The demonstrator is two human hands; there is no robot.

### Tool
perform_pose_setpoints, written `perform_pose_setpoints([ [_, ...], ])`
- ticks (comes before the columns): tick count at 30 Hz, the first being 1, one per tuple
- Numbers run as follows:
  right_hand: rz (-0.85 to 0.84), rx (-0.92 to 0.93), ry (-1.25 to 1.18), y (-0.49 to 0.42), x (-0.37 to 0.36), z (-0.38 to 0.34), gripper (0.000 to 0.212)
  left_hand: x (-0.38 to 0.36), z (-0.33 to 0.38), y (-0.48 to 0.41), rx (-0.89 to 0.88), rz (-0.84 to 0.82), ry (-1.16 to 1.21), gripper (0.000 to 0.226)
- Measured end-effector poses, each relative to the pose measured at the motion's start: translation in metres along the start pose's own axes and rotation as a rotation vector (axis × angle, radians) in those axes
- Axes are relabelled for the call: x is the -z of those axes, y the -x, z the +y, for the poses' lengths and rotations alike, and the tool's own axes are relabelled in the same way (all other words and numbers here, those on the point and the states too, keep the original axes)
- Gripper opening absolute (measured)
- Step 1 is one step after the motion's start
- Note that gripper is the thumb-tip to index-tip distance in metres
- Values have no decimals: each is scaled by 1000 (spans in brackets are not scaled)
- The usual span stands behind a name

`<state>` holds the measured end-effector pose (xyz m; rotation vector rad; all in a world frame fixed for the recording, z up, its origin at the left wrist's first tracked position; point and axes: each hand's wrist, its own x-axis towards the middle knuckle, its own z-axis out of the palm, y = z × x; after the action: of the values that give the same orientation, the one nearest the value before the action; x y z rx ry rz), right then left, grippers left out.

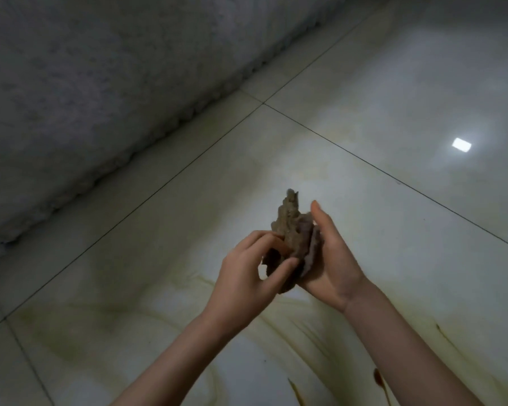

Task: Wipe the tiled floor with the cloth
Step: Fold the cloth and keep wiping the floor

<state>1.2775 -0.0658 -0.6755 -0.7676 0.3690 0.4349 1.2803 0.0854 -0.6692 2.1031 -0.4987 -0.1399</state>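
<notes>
A crumpled brown cloth [291, 230] is held up above the floor between both hands. My left hand [247, 271] pinches its lower part with thumb and curled fingers. My right hand [332, 256] backs the cloth on its right side, palm against it and fingers straight along it. The glossy pale tiled floor [188, 200] with dark grout lines lies below, with yellowish marbling and brown streaks [377, 376] near the bottom right.
A grey fabric-covered block with a scalloped lower edge [85, 98], like a mattress or sofa side, fills the upper left and meets the floor along a diagonal. A bright lamp reflection [461, 144] shines on the tiles at right.
</notes>
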Motion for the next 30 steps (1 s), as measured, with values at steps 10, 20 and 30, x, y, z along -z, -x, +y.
perform_pose_setpoints([
  [10,208,10,697,24,6,5,20,30,-8,-7,582,1,820,16],
  [20,419,232,363,19,22,-6,29,62,-42,8,764,182,725,35],
  [30,-16,194,66,17,-5,-27,38,39,-44,-7,553,-173,153,75],
])
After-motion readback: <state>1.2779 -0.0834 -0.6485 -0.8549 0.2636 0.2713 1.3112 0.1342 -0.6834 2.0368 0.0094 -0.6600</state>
